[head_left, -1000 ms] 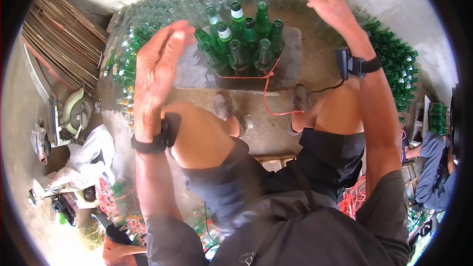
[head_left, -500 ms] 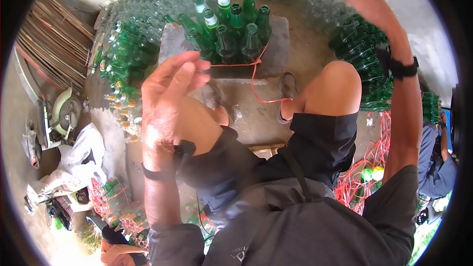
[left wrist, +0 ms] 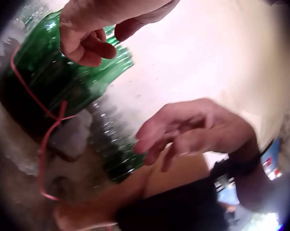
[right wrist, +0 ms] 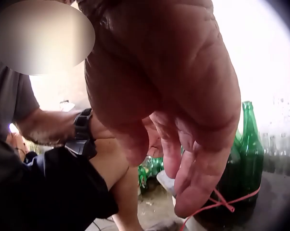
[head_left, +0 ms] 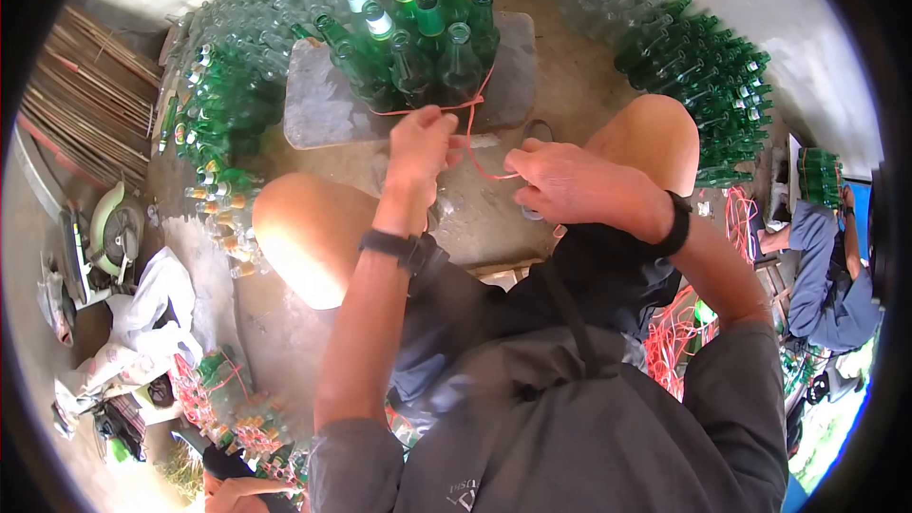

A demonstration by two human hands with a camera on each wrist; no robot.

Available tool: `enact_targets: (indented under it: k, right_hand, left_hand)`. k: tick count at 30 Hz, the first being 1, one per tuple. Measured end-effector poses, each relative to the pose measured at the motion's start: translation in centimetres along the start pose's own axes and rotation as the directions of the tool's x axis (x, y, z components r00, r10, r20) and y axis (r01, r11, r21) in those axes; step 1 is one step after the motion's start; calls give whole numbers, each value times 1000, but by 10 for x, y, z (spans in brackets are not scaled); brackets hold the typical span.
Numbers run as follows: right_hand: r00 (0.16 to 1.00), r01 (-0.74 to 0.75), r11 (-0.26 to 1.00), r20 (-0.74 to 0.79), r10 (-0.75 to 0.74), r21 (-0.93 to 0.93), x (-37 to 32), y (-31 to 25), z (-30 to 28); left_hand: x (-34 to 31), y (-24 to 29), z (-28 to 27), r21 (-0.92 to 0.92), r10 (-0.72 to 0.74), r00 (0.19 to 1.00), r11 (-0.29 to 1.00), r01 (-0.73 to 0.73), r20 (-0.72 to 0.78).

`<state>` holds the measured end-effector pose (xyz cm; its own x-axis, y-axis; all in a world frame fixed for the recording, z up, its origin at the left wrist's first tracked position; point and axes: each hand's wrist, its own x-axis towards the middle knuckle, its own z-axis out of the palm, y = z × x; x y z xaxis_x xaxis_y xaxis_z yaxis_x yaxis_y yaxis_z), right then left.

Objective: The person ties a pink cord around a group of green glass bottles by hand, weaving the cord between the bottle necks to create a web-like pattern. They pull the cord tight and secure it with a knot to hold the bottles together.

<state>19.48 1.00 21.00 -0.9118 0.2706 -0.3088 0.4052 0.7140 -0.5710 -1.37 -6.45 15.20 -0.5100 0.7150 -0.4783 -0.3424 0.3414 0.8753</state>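
Bottles (head_left: 410,66) of green glass, some white-necked, stand bunched on a grey slab (head_left: 313,100), red string (left wrist: 42,156) round them. The left hand (head_left: 418,152) has loosely curled fingers, the right hand (head_left: 584,185) half-open ones, neither visibly gripping; knees (head_left: 654,138) and other bottles (head_left: 689,62) crowd around.

- We see clear green on the bundled bottles (head_left: 410,76) on the slab, darker toward their bases.
- We notice white bands around three of their necks.
- The cord (head_left: 472,128) crossing the slab's near edge looks coral red to us.
- We find the slab (head_left: 313,100) grey, with mottled patches.
- Beyond its far edge, we see pale, greyish clear bottles (head_left: 285,0).
- Out past its right edge, we see deep green standing bottles (head_left: 689,76).
- We make out black shorts (head_left: 608,271) and a dark grey shirt (head_left: 608,437) with small pale lettering.
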Motion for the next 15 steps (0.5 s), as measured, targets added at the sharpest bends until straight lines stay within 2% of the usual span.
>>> enact_targets:
  k: [2,7,9,10,12,14,15]
  right_hand:
    - [996,-92,996,4,92,20,6,-1,7]
    - [981,-164,986,-108,161,-22,33,17,42]
    - [975,-176,983,-142,168,-43,45,28,51]
    - [967,-191,981,-174,184,-25,50,34,56]
    - [959,-204,979,-204,198,-10,59,43,66]
    - [943,-220,969,-229,240,108,66,49,76]
    - [945,-216,970,-228,236,107,72,52,80]
  left_hand:
    - [18,-20,3,83,-187,982,979,184,24]
    - [48,-76,6,239,-283,959,933,268,28]
    - [53,-91,3,138,-279,953,955,262,117]
    - [48,-88,4,138,-285,951,953,268,118]
    - [45,-82,8,80,-282,932,959,270,227]
    - [41,-82,12,33,-267,927,963,268,263]
    - [43,-84,13,-11,-243,924,966,257,297]
